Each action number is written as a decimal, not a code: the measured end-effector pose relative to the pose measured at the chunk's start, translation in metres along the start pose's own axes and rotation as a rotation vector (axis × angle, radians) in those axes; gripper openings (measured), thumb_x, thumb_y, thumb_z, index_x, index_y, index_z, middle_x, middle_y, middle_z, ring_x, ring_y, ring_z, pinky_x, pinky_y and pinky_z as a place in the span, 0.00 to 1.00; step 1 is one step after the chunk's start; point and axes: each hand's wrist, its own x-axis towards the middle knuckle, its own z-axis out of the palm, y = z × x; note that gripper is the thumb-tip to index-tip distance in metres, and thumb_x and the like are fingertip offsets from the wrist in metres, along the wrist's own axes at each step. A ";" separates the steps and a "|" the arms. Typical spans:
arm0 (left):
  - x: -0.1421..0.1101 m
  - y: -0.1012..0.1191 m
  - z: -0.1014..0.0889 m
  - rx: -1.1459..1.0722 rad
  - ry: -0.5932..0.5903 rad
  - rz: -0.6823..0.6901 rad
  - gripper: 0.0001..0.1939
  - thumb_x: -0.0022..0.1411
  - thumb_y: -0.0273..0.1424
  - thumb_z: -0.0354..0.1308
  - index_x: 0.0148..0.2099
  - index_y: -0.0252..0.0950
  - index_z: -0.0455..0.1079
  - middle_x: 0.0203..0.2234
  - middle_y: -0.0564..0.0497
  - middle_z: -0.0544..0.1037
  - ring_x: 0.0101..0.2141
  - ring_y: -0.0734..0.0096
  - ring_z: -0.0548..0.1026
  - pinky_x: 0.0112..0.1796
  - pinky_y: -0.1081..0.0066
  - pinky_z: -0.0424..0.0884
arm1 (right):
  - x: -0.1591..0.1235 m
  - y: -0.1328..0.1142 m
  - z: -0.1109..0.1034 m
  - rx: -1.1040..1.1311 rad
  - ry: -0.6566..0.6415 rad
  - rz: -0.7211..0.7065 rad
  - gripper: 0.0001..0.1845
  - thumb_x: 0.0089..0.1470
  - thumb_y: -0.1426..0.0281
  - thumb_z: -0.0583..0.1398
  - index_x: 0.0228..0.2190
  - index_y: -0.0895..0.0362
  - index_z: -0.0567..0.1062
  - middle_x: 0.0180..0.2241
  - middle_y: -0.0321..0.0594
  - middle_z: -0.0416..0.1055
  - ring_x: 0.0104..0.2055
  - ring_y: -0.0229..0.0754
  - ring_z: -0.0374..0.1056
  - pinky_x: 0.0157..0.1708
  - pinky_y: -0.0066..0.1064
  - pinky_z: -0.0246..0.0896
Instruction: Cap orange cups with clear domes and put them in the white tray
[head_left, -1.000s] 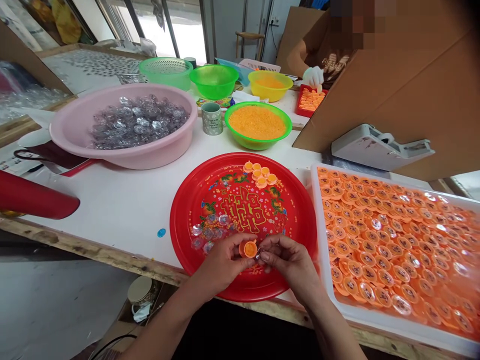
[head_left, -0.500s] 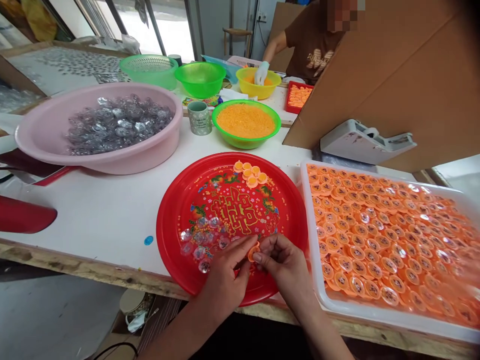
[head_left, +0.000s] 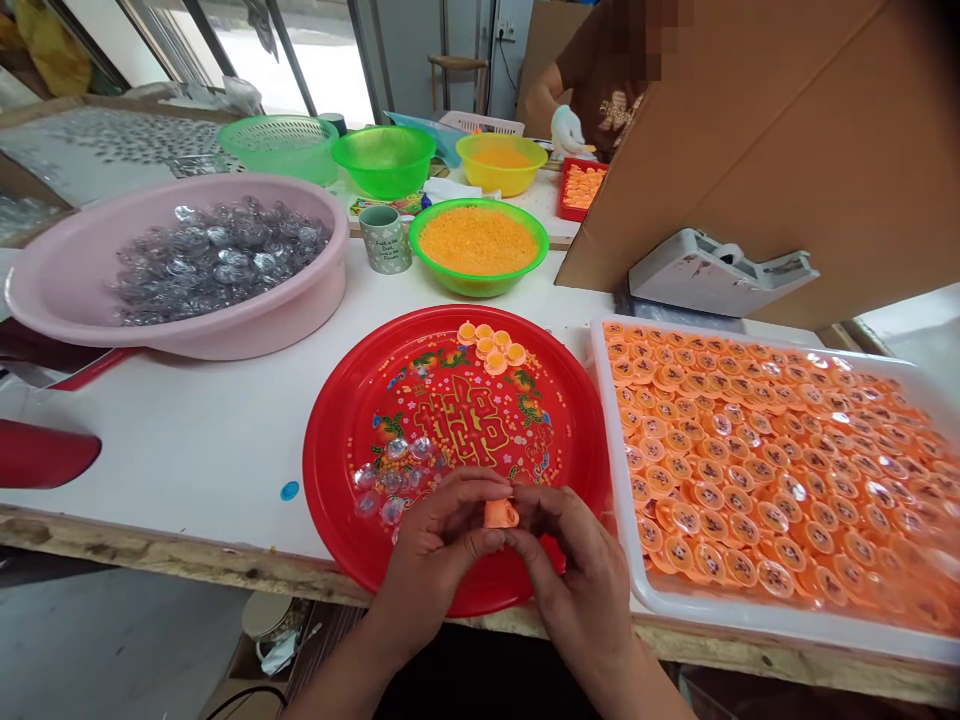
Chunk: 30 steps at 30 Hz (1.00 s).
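Note:
A small orange toy cup [head_left: 498, 514] with a loop handle is pinched between the fingertips of my left hand [head_left: 442, 545] and my right hand [head_left: 574, 555], above the near part of a red tray [head_left: 330, 440]. Its open end is turned away from view. Clear round plastic caps [head_left: 397, 480] lie on the tray left of my left hand. Several orange cups [head_left: 493, 345] are grouped at the tray's far side. To the right, a white bin [head_left: 626, 520] holds rows of orange cups [head_left: 742, 450] with printed round tops.
A pink basin [head_left: 300, 310] of clear caps stands at left. Behind the tray are a green bowl [head_left: 480, 283] of orange grains and a mug [head_left: 385, 240]. A tape dispenser [head_left: 712, 275] sits by a cardboard panel [head_left: 750, 150]. Across the table, a person's gloved hand [head_left: 568, 130] is raised.
Both my hands have turned the orange cup from facing me to side-on, thumbs now meeting below it. The co-worker's gloved hand has left the yellow bowl and moved right.

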 end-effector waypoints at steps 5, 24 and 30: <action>0.002 0.002 0.002 -0.061 0.021 -0.044 0.13 0.54 0.25 0.68 0.43 0.42 0.78 0.36 0.52 0.80 0.40 0.66 0.77 0.42 0.71 0.74 | 0.001 -0.004 -0.003 -0.044 0.041 -0.032 0.10 0.57 0.77 0.59 0.40 0.52 0.73 0.31 0.36 0.69 0.31 0.38 0.68 0.31 0.28 0.67; 0.072 0.027 0.001 0.625 -0.017 0.040 0.07 0.52 0.34 0.66 0.35 0.40 0.78 0.47 0.47 0.76 0.47 0.58 0.75 0.45 0.66 0.72 | 0.011 0.027 -0.045 0.212 0.025 0.331 0.09 0.51 0.63 0.65 0.34 0.54 0.76 0.26 0.37 0.73 0.27 0.40 0.69 0.25 0.27 0.65; 0.161 0.039 0.012 0.879 0.345 0.216 0.10 0.50 0.34 0.64 0.32 0.39 0.65 0.31 0.50 0.73 0.40 0.53 0.73 0.42 0.61 0.68 | 0.022 0.079 -0.184 0.305 0.457 0.508 0.22 0.41 0.59 0.72 0.37 0.56 0.76 0.25 0.38 0.72 0.23 0.39 0.66 0.22 0.29 0.62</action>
